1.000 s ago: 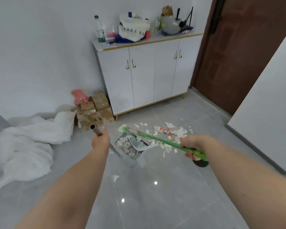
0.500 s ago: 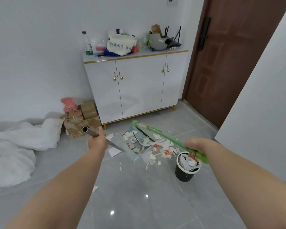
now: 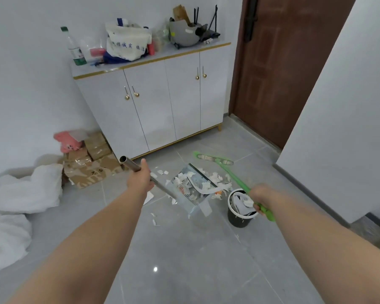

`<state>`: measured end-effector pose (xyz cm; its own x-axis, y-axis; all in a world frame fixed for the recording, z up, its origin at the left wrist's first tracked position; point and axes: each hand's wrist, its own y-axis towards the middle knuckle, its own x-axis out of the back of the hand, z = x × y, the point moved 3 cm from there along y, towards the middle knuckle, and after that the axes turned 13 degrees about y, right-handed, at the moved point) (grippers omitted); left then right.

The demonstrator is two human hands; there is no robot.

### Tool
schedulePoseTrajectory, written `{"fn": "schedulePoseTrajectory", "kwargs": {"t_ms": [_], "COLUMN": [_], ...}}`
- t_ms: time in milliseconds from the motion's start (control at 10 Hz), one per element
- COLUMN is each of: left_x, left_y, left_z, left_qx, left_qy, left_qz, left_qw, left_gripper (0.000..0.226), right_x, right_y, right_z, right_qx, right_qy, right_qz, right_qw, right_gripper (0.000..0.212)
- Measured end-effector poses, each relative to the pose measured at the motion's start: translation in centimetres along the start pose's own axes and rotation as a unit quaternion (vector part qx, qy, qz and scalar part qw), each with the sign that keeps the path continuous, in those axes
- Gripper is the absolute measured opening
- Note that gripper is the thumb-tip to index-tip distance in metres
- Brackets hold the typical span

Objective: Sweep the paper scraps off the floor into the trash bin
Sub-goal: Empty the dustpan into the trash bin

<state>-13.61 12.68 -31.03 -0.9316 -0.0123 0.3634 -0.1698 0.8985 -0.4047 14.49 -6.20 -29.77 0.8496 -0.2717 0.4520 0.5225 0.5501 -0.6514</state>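
Left hand [image 3: 140, 178]: clenched round the steel dustpan handle [image 3: 130, 164], near its top end.
Right hand [image 3: 259, 196]: grasping the green broom [image 3: 235, 178] by its shaft, above the trash bin [image 3: 237, 220].
Dustpan [image 3: 193, 207]: between the hands, just beside the trash bin, loaded with paper scraps [image 3: 185, 185].
Trash bin: black with a white rim, paper inside.
Loose scraps [image 3: 155, 221]: a few on the tiles near the dustpan.

Far wall: cabinet [image 3: 154, 106], door [image 3: 283, 73] to its right.
Cabinet top, left to right: bottle [image 3: 74, 48], bag [image 3: 127, 43], helmet [image 3: 182, 35].
Left of cabinet: cardboard boxes [image 3: 90, 165], plush toy [image 3: 67, 141] on them; sheet [image 3: 20, 194] further left.
Centre: dustpan [image 3: 191, 200], paper scraps [image 3: 184, 183] in and around it; trash bin [image 3: 239, 216] just right.
Left hand [image 3: 140, 178] grips dustpan handle [image 3: 127, 163]; right hand [image 3: 260, 195] grips broom [image 3: 235, 176] over the bin.
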Motion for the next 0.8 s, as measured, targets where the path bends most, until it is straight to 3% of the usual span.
{"fn": "schedulePoseTrajectory", "kwargs": {"t_ms": [200, 400, 500, 600, 800], "left_x": [-6.9, -13.9, -18.3, -22.1, -29.1], "left_y": [-0.1, -2.3, -4.3, -6.1, -9.0], "left_z": [-2.2, -2.5, -3.1, -3.3, -3.7], "left_qx": [-0.018, -0.067, -0.077, -0.101, -0.159], "left_qy": [0.077, 0.141, 0.156, 0.182, 0.257], "left_qz": [0.038, 0.047, 0.039, 0.028, 0.038], "left_qw": [0.996, 0.987, 0.984, 0.978, 0.952], "left_gripper": [0.047, 0.043, 0.044, 0.034, 0.027], "right_x": [4.9, 9.7, 12.7, 15.2, 21.9], "right_y": [3.0, 5.6, 7.6, 9.4, 12.3], "right_z": [-3.1, -7.4, -9.5, -11.3, -13.3], "right_qx": [-0.023, -0.07, -0.113, -0.14, -0.118], "right_qy": [0.009, -0.003, -0.019, -0.024, -0.06], "right_qz": [-0.052, -0.057, -0.055, -0.054, -0.056], "right_qw": [0.998, 0.996, 0.992, 0.988, 0.99], "right_gripper": [0.036, 0.033, 0.019, 0.019, 0.014]}}
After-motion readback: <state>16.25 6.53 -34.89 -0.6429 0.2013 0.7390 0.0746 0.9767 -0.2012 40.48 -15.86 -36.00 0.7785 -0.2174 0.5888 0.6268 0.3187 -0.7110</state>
